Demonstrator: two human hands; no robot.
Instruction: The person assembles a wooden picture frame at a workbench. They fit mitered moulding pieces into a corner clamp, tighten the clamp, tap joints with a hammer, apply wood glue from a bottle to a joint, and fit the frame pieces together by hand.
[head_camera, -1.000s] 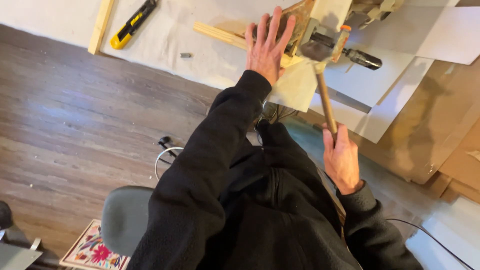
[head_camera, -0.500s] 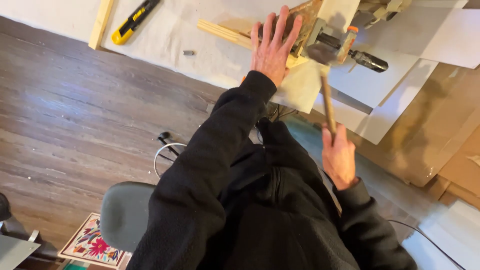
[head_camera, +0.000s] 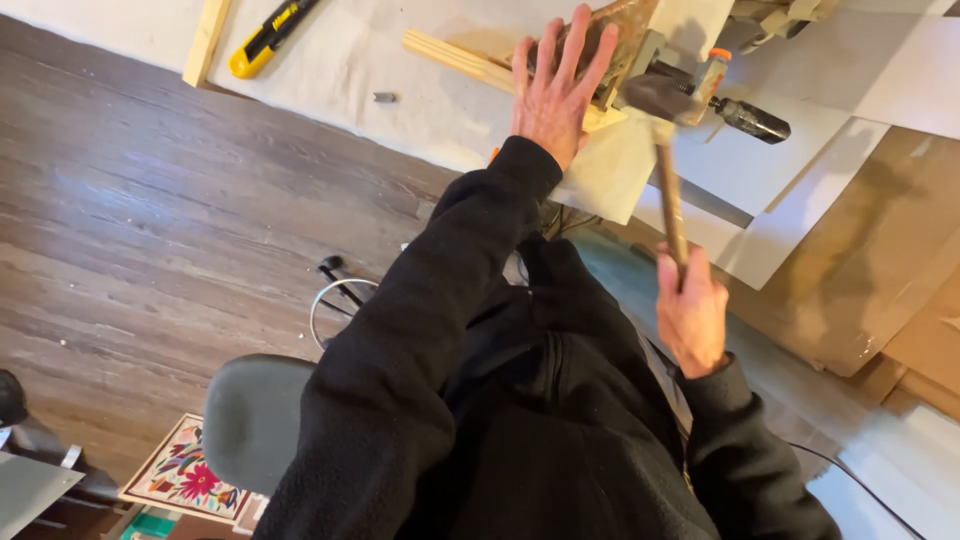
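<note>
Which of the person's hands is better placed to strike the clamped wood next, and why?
Probably the right hand: it grips the hammer. The left hand lies flat on the wooden piece.

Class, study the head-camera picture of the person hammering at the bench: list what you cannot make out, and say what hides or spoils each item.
- Head view: the brown block under the left hand is largely covered by the spread fingers.
- Hammer: its head is blurred by motion, so what it strikes cannot be told.
- Right hand: its palm side faces away.
- Yellow knife: cut off by the top edge.
- The small dark bit on the bench cover is too small to name.
</note>
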